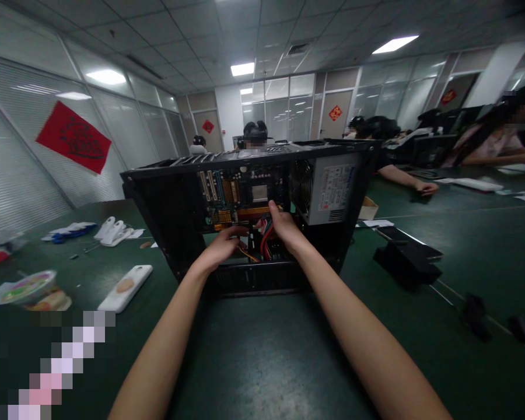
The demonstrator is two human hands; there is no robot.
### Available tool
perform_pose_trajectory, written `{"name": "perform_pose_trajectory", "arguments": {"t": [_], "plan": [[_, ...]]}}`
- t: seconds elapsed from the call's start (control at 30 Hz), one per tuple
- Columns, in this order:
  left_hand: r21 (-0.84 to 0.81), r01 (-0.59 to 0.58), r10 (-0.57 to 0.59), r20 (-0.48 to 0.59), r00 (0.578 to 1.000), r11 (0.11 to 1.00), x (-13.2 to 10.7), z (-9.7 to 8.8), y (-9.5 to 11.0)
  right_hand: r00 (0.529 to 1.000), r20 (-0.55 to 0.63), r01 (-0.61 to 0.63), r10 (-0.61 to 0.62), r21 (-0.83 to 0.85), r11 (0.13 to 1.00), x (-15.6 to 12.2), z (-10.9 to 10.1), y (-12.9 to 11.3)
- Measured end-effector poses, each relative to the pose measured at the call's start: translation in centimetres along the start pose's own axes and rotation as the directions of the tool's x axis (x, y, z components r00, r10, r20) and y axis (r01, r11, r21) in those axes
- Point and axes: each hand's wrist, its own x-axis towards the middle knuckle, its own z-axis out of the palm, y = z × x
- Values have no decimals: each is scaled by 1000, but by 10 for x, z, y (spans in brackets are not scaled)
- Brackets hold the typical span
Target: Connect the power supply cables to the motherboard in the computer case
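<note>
Computer case: the black case (155, 216) stands on the green tabletop (254, 350), its open side facing the person.
Inside the case: a circuit board (259, 192) is at the back, with the power supply (332, 189) to its right, bearing a printed label; a fan (303, 185) shows at its inner end.
Left hand: the left hand (221, 248) reaches into the case below the circuit board, fingers (235, 231) bent near some thin wires (247, 254); whether they close on anything, I cannot tell.
Right hand: the right hand (284, 226) is right beside a red and black cable bundle (266, 236), thumb pointing up; the other fingers are mostly hidden, so I cannot tell if they are clamped on it.
Left of the case: a long white object (135, 277) and a bowl (28, 286) are on the tabletop.
Right of the case: a black box (406, 262) lies near a co-worker's hand (425, 188), which rests on the tabletop.
</note>
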Motion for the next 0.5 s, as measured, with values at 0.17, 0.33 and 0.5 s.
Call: {"name": "perform_pose_trajectory", "arguments": {"t": [0.17,0.33,0.5], "plan": [[-276,-34,20,-54,998,961,-5,-1,9,995,-40,-90,92,53,995,-1,1,0],[-320,-35,32,-15,999,947,-8,0,12,996,84,-30,32,-26,999,-6,6,4],[-335,-19,35,42,998,942,-10,0,12,982,188,26,-10,-85,996,-6,9,10]]}}
